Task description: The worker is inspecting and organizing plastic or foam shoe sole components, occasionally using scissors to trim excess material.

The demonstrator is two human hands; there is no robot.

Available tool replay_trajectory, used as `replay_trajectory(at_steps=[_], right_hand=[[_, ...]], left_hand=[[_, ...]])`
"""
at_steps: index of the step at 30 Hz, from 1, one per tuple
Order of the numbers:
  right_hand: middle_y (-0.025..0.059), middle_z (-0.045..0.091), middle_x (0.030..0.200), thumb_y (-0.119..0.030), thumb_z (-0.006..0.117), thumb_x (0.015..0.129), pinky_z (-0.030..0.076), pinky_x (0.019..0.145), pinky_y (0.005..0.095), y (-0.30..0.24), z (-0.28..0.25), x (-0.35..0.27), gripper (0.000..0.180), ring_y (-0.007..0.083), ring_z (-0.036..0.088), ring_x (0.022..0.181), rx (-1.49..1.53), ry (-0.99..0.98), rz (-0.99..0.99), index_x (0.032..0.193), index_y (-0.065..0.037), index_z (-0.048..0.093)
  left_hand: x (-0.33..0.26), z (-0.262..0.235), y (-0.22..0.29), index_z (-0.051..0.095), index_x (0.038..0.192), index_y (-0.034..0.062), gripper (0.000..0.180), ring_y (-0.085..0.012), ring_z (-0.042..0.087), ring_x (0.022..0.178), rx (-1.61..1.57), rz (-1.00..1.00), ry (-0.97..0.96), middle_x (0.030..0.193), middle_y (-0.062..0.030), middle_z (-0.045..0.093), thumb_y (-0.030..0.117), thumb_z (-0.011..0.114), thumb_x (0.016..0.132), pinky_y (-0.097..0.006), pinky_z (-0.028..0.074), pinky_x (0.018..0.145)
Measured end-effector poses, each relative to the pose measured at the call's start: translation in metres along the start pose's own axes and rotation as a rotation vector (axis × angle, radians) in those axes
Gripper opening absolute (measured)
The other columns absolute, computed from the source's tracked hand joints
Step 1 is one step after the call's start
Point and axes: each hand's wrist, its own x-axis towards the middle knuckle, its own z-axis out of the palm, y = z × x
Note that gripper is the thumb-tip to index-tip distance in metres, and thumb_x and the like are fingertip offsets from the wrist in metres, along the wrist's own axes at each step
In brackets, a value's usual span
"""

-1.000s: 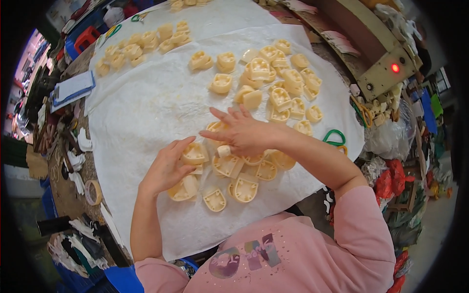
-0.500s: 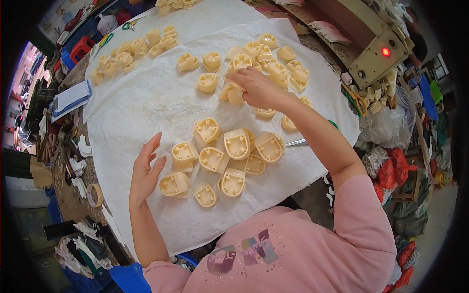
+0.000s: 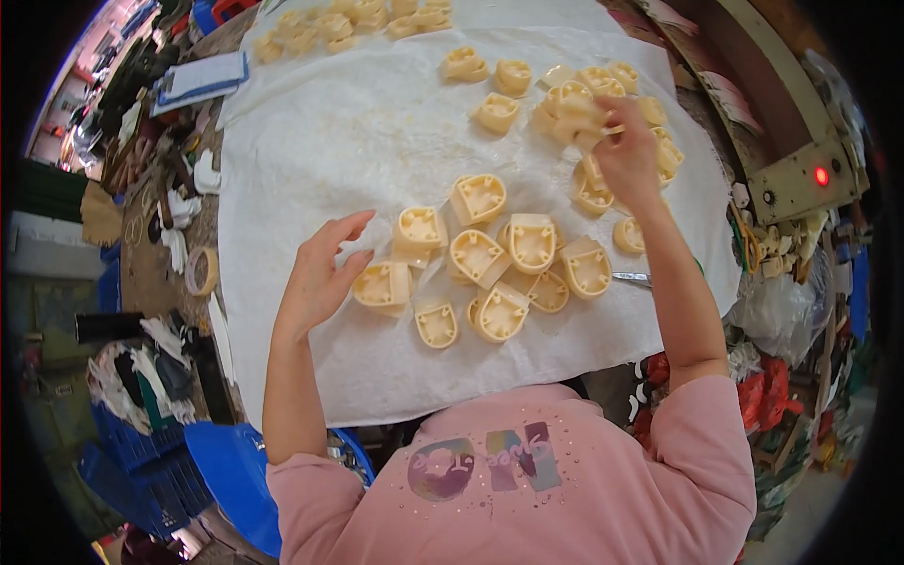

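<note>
My left hand [image 3: 323, 271] hovers at the left of the near group, fingers apart and nothing in them. Its nearest thing is a cream D-shaped plastic part [image 3: 381, 287] with small pegs inside. Several similar parts [image 3: 477, 258] lie beside it, some overlapping or stacked. Farther off on the right, my right hand [image 3: 631, 155] is closed at the edge of a second group of cream parts [image 3: 598, 80]. A cream plastic part [image 3: 581, 132], smeared by motion, is between its fingers; the fingertips are partly hidden.
A white cloth [image 3: 320, 160] covers the table. More cream parts [image 3: 348, 24] lie at the far left, near a clipboard [image 3: 202, 77]. Scissors [image 3: 633, 278] lie by my right forearm. A tape roll [image 3: 201, 271] sits left; a machine with a red light [image 3: 800, 179] stands right.
My right hand has turned and taken hold of a cream part in the far group. My left hand stays open beside the near group. The whole view has shifted.
</note>
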Motion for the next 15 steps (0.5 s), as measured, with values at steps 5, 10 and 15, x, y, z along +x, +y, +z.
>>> replay_trajectory(at_steps=[5,10,15], right_hand=[[0.0075,0.058,0.103,0.008,0.064,0.066,0.049,0.071,0.0286,-0.044,-0.014,0.006,0.047,0.0192,0.056,0.082,0.187,0.008,-0.064,0.11,-0.005,0.058],[0.0083,0.058,0.104,0.011,0.062,0.065,0.049,0.073,0.0284,-0.051,-0.008,-0.011,0.048,0.0189,0.056,0.081,0.215,-0.046,-0.103,0.11,-0.004,0.058],[0.0054,0.056,0.115,0.012,0.067,0.069,0.05,0.083,0.0272,-0.052,-0.011,-0.014,0.049,0.0153,0.057,0.097,0.221,-0.12,-0.036,0.114,-0.006,0.057]], left_hand=[[0.022,0.018,0.018,0.054,0.126,0.0098,0.044,-0.0218,0.06,0.098,0.098,-0.194,-0.175,0.105,-0.0123,0.065,0.014,0.062,0.083,-0.033,0.046,0.082],[0.025,0.03,0.039,0.056,0.122,0.0153,0.045,-0.0316,0.06,0.093,0.404,0.046,-0.211,0.094,-0.0185,0.062,0.018,0.066,0.079,-0.04,0.046,0.082],[0.021,0.04,0.021,0.057,0.12,0.0147,0.044,-0.0261,0.06,0.08,0.26,0.017,-0.086,0.087,-0.0131,0.061,0.012,0.067,0.077,-0.035,0.048,0.073]])
